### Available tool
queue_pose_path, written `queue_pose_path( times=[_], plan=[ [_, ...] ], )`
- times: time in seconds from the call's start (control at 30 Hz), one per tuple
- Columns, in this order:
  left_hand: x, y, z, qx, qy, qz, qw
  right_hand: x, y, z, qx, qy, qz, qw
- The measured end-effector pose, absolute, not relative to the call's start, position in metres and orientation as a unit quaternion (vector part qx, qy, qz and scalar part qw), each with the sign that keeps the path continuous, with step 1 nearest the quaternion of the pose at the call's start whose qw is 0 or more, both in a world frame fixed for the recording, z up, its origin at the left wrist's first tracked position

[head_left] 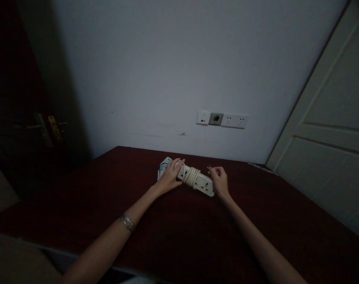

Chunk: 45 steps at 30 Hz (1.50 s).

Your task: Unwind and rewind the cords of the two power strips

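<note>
A white power strip (205, 184) lies slantwise on the dark red table, its cord (191, 177) wound round its middle. My left hand (169, 176) grips the strip's left part, thumb on the near side and fingers over the far side. Just beyond that hand sits a whitish-blue bundle (164, 165), partly covered, its kind unclear. Beside the strip's right end is my right hand (219, 180), its fingers pinched together. Something small and dark may be at those fingertips, too dim to name.
The dark red table (108, 189) reaches back to a pale wall with a row of sockets (233, 121). A thin flat item (260, 168) lies along the back right edge. At left stands a dark door with a handle (44, 128); a pale panelled door (330, 122) is at right.
</note>
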<state>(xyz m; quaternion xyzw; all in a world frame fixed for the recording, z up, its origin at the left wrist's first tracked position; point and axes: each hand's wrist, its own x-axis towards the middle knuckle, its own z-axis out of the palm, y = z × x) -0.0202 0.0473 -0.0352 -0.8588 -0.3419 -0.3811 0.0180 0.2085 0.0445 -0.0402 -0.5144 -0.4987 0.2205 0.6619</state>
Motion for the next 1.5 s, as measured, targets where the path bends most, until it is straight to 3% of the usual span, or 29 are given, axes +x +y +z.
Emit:
queue_pose_path(
  times=[0.37,0.63,0.97,1.2,1.5],
  plan=[
    [-0.024,0.047,-0.030,-0.845,-0.397,-0.356,-0.035,0.221,0.053,-0.036,-0.490,-0.442,0.395,0.640],
    [-0.015,0.051,-0.032,-0.774,-0.437,-0.450,-0.085,0.228,0.043,-0.019,-0.442,-0.391,0.504,0.631],
    [-0.001,0.047,-0.032,-0.707,-0.483,-0.484,-0.179,0.236,0.041,-0.008,-0.419,-0.319,0.456,0.718],
    [-0.002,0.045,-0.033,-0.734,-0.487,-0.458,-0.117,0.237,0.039,-0.006,-0.425,-0.295,0.372,0.771],
    [-0.010,0.046,-0.032,-0.826,-0.384,-0.383,-0.154,0.255,0.046,-0.007,-0.393,-0.239,0.442,0.770]
  ],
)
